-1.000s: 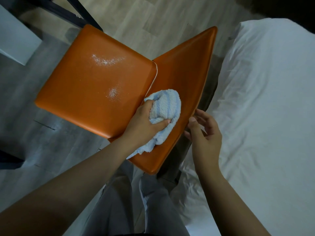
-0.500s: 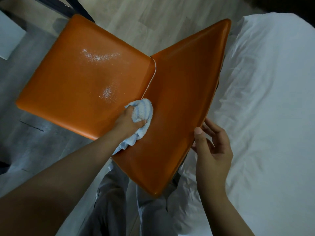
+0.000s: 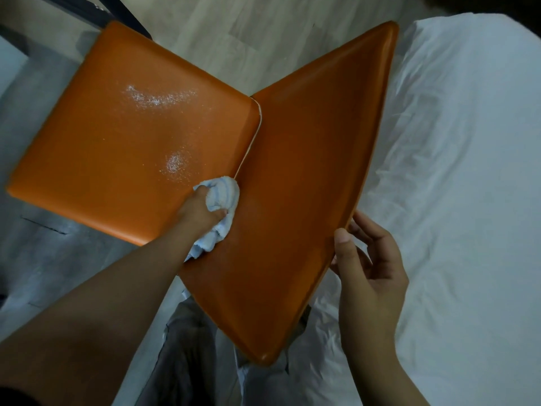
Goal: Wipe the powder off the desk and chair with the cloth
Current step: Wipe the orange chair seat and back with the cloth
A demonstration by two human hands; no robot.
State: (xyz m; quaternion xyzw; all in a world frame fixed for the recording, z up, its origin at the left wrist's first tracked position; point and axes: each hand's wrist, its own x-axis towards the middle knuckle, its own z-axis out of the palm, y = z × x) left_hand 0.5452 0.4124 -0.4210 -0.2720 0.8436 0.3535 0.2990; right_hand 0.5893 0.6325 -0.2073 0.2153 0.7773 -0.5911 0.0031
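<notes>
Pale wooden floor and a white bed at the right surround the orange chair. On it, the left hand has its fingers curled tight round the bunched cloth, which presses on the seam where the seat meets the backrest, at the near side. The small powder patch lies just beside the cloth, to its far left. A longer streak sits farther on the seat, its long axis running left to right. The right hand pinches the backrest rim, thumb in front and the other fingers behind. I judge the cloth must sweep far-left next, and the left hand is the nearer one.
</notes>
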